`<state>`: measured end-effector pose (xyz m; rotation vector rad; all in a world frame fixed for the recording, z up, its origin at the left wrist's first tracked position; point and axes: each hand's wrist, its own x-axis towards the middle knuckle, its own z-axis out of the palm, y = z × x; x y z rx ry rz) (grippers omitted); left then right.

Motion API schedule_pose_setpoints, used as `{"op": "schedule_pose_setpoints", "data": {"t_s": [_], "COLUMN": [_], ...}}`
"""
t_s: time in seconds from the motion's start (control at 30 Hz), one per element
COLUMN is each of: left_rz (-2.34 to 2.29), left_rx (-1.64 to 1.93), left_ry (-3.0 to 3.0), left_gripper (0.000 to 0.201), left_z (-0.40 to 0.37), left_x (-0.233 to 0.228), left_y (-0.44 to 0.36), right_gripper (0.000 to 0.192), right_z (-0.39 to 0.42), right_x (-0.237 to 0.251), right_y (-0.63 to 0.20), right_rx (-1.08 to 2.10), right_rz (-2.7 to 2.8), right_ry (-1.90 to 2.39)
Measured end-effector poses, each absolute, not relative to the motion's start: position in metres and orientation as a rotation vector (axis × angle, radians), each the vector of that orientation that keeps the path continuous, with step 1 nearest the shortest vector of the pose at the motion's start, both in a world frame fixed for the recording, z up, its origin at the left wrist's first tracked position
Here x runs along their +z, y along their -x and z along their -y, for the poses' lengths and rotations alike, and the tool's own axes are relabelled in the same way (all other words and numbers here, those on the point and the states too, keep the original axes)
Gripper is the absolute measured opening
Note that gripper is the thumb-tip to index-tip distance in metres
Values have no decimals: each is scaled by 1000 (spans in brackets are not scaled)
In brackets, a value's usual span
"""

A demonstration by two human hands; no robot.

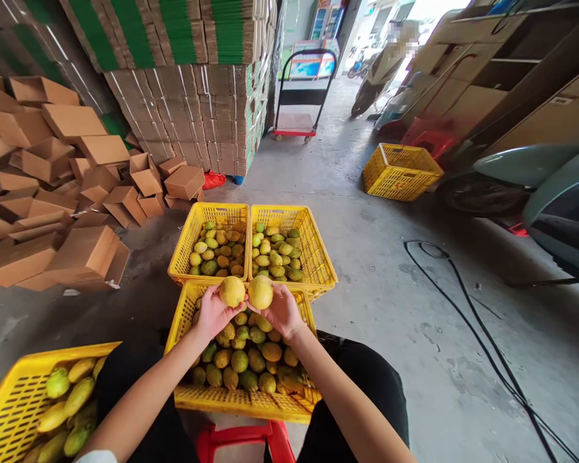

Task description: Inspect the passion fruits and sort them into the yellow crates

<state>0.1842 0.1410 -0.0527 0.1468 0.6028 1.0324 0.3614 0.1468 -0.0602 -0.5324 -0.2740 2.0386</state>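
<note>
The left hand (212,314) was closed around one yellow fruit (232,290) and the right hand (282,312) around a second yellow fruit (260,292), the two held up side by side and touching, apparently for comparing colour. Directly beneath both grips sat the near crate (241,402), full of mixed green and yellow fruit. Just beyond the grips stood two more yellow crates (248,212), side by side and partly filled. Left of the left grip lay loose cardboard boxes (77,193) on the concrete floor (390,308); a black cable (463,302) ran off to the right, near parked scooters (535,186).
</note>
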Motion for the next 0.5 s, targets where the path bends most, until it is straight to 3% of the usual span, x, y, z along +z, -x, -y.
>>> {"op": "schedule_pose_setpoints", "data": {"t_s": [0.13, 0.5], "left_rz": [-592, -657], "left_rx": [1077, 1044], "left_ry": [-140, -166], "left_gripper": [31, 37], "left_z": [-143, -140], "left_x": [-54, -55], "left_y": [-184, -192], "right_gripper": [44, 35], "right_z": [-149, -146], "right_x": [-57, -63], "right_y": [-365, -358], "right_rx": [2024, 2006], "right_rz": [301, 329], "right_ry": [490, 664]}}
